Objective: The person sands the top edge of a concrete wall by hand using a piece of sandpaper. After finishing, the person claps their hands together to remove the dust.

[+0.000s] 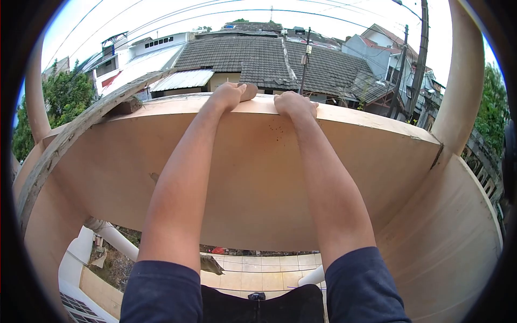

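Note:
Both arms stretch forward to the top of a curved, peach-coloured wall (253, 183). My left hand (229, 96) is closed around a brown, rounded object (249, 92) that rests at the wall's top edge; it looks like a piece of wood or stone. To its right, my right hand (296, 104) lies on the same ledge with its fingers curled over the far side. What those fingers hold, if anything, is hidden. Small dark specks mark the wall's face just below and between the hands.
A long weathered plank (86, 121) leans across the wall at left, over a brown block (125, 106). Round columns (462, 75) stand at both sides. Far below lies a tiled floor (258, 272). Tiled roofs (242, 54), wires and poles are beyond the wall.

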Tool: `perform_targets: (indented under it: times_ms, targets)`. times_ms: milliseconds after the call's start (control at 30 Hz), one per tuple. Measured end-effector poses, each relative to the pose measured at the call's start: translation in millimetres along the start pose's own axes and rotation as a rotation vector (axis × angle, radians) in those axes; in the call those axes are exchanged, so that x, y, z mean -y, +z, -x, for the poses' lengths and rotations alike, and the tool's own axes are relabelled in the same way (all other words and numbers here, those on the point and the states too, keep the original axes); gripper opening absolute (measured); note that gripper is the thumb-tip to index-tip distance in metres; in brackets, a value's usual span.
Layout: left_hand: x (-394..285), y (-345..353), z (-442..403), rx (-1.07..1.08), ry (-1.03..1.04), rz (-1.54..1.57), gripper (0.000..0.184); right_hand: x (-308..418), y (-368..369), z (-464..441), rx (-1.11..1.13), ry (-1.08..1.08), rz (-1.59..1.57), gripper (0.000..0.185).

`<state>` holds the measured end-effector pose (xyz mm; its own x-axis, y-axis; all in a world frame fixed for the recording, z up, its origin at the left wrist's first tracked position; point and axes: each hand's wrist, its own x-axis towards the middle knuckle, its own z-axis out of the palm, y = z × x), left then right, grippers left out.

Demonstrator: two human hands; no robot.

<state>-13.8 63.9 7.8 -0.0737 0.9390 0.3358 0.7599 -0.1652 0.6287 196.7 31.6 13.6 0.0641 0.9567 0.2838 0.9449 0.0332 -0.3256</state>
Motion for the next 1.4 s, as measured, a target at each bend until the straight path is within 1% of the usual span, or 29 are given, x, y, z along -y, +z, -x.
perform_targets:
  times_ms: [33, 67, 133, 167, 200, 267, 300, 367, 400, 467, 500, 533, 600, 667, 733, 767, 833, 867, 933, 967, 1000, 1067, 1100, 1233, 1300, 1333, 1400]
  targets:
    - [-5.7, 7.8, 4.5, -0.078, -0.011, -0.172, 0.053, 0.0, -0.5, 0.2, 0.000, -0.007, 0.003, 0.055]
    - [-11.0, 12.3, 8.2, -0.084, -0.015, -0.170, 0.053, -0.3, -1.7, -0.1, 0.014, -0.007, -0.003, 0.055]
    - [-28.1, 11.9, 24.8, -0.074, -0.102, -0.304, 0.053, 0.9, -1.9, -0.4, 0.026, -0.009, -0.008, 0.056]
    - [-23.2, 12.5, 19.6, -0.071, -0.064, -0.326, 0.050, 0.4, -1.3, -0.3, 0.024, -0.009, -0.001, 0.056]
    - [-17.9, 8.2, 15.5, -0.074, -0.068, -0.316, 0.050, 0.2, -1.0, -0.4, 0.022, -0.012, 0.011, 0.057]
    - [-9.4, -0.7, 6.2, 0.215, 0.067, -0.119, 0.049, 0.2, 0.0, -1.7, 0.017, -0.009, 0.009, 0.057]
    - [-8.2, -0.6, 3.0, 0.214, 0.068, -0.113, 0.049, 1.1, -1.5, 0.0, 0.014, -0.001, -0.005, 0.058]
    - [0.0, 5.4, 2.6, 0.248, 0.138, 0.188, 0.047, 0.4, -5.4, 2.7, 0.042, 0.002, -0.010, 0.058]
    - [-0.4, 5.8, 6.2, 0.248, 0.133, 0.189, 0.047, 0.6, -7.2, 3.7, 0.063, 0.003, -0.021, 0.059]
    - [-7.9, 2.3, 8.9, 0.156, 0.109, -0.034, 0.050, 0.7, -5.4, 0.4, 0.067, 0.007, -0.033, 0.060]
    - [-19.2, 2.1, 20.5, 0.054, 0.061, -0.188, 0.050, 1.3, -4.2, -1.0, 0.072, 0.016, -0.045, 0.060]
    - [-22.6, 5.2, 26.2, 0.055, 0.063, -0.194, 0.050, 1.8, -3.7, -0.7, 0.072, 0.018, -0.050, 0.060]
    - [-27.3, 10.8, 32.8, -0.187, -0.106, -0.400, 0.049, 1.0, -3.8, -0.3, 0.068, 0.013, -0.028, 0.060]
    - [-26.3, 10.5, 31.2, -0.212, -0.132, -0.423, 0.050, 1.0, -3.2, 0.6, 0.063, 0.016, -0.016, 0.060]
    - [-33.7, 3.6, 38.0, -0.036, -0.091, -0.363, 0.052, 2.0, -3.6, -0.2, 0.056, 0.017, -0.004, 0.060]
    - [-33.3, 0.9, 37.6, -0.038, -0.090, -0.357, 0.052, 2.0, -3.5, -0.8, 0.058, 0.013, -0.010, 0.060]
    - [-25.6, -8.7, 29.5, 0.245, 0.072, -0.177, 0.051, 1.6, -3.5, -0.2, 0.057, 0.014, -0.017, 0.060]
    - [-19.1, -9.6, 22.0, 0.245, 0.078, -0.180, 0.051, 2.3, -3.8, 0.2, 0.060, 0.015, -0.015, 0.060]
    - [-12.0, -6.7, 12.9, 0.178, 0.028, 0.115, 0.048, 0.9, -5.8, -1.2, 0.063, 0.028, -0.026, 0.060]
    - [-10.7, -0.9, 7.2, 0.124, -0.030, 0.038, 0.050, 0.9, -5.6, -1.6, 0.077, 0.022, -0.013, 0.061]
    - [-20.1, 2.4, 16.6, 0.124, -0.035, 0.039, 0.050, 2.1, -5.4, -1.6, 0.090, 0.011, 0.004, 0.062]
    - [-39.3, 7.0, 37.8, -0.053, -0.114, -0.311, 0.052, 2.2, -7.2, 4.3, 0.087, 0.008, 0.000, 0.062]
    - [-44.6, 2.2, 45.3, -0.049, -0.130, -0.333, 0.052, 2.2, -8.8, 4.8, 0.083, 0.008, -0.008, 0.063]
    - [-32.2, 4.1, 29.9, -0.051, -0.100, -0.415, 0.053, 3.7, -6.4, 1.7, 0.095, 0.021, 0.002, 0.064]
    - [-28.8, -2.2, 24.0, 0.149, 0.027, -0.313, 0.056, 3.2, -6.8, 0.8, 0.093, 0.023, -0.003, 0.064]
    - [-18.5, -2.3, 13.5, 0.149, 0.027, -0.313, 0.056, 2.9, -7.6, 0.0, 0.093, 0.022, -0.002, 0.064]
    - [-3.8, -4.5, 3.9, 0.180, 0.025, 0.166, 0.057, 3.1, -6.8, 0.0, 0.083, 0.027, 0.003, 0.063]
